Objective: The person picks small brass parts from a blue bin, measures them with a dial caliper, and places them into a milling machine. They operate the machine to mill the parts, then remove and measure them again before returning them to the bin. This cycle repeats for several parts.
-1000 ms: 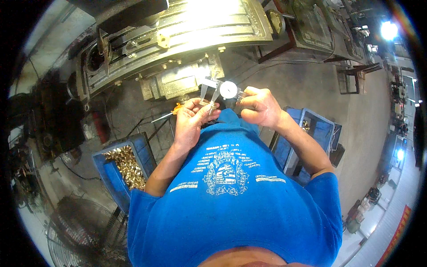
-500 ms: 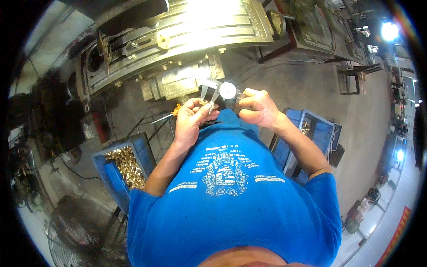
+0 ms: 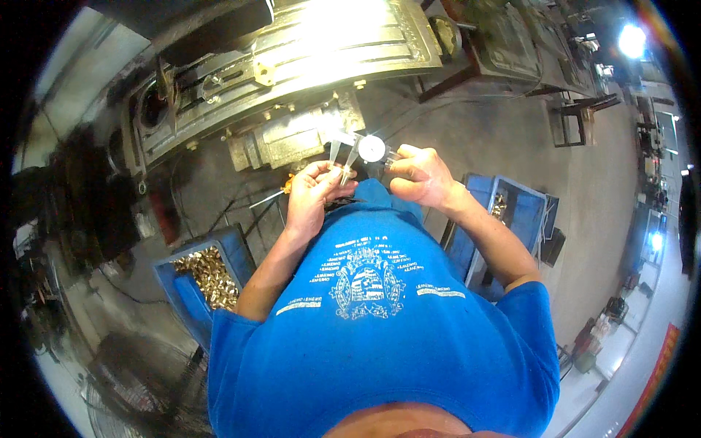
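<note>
My right hand (image 3: pixel 423 177) is closed around the beam end of a dial caliper (image 3: pixel 372 149), whose round white dial faces up. The caliper's metal jaws reach left towards my left hand (image 3: pixel 309 196). That hand is closed, its thumb and fingers pinching a small brass-coloured part (image 3: pixel 338 168) at the jaws. Fingers cover most of the part, so its shape and exact contact with the jaws are hard to make out. Both hands are held up in front of my blue shirt.
A machine bed (image 3: pixel 314 62) with slots lies ahead under a bright lamp. A blue bin (image 3: pixel 179 292) of brass-coloured parts stands at my left, another blue bin (image 3: pixel 522 196) at my right. An orange-handled tool (image 3: pixel 286 185) lies behind my left hand. A metal stand (image 3: pixel 577 124) is farther right.
The view has shifted slightly. Both hands keep nearly the same pose, with the caliper and the small part still held together.
</note>
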A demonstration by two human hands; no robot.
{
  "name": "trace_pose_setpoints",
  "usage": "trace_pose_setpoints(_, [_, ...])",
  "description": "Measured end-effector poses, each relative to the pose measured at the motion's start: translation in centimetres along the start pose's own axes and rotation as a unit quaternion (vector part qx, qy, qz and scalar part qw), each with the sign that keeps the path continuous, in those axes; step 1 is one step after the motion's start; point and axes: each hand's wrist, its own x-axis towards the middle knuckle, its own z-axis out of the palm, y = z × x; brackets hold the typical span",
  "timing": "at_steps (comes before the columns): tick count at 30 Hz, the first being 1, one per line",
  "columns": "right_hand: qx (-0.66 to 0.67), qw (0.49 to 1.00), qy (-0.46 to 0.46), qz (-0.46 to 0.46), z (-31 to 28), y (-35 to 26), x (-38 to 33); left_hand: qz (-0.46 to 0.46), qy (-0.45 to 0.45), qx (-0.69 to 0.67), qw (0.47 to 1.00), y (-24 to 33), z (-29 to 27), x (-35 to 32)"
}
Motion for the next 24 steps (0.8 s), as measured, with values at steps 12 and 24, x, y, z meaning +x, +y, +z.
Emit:
trace_pose_setpoints(12, [-0.022, 0.997, 0.030, 0.068, 0.4, -2.2, -3.3, -0.045, -0.073, 0.002, 0.996, 0.0, -0.1, 0.1])
trace_pose_setpoints(24, [-0.027, 0.985, 0.081, 0.151, 1.2, -2.9, -10.3, -0.101, -0.137, 0.044, 0.984, -2.9, 2.3, -0.8])
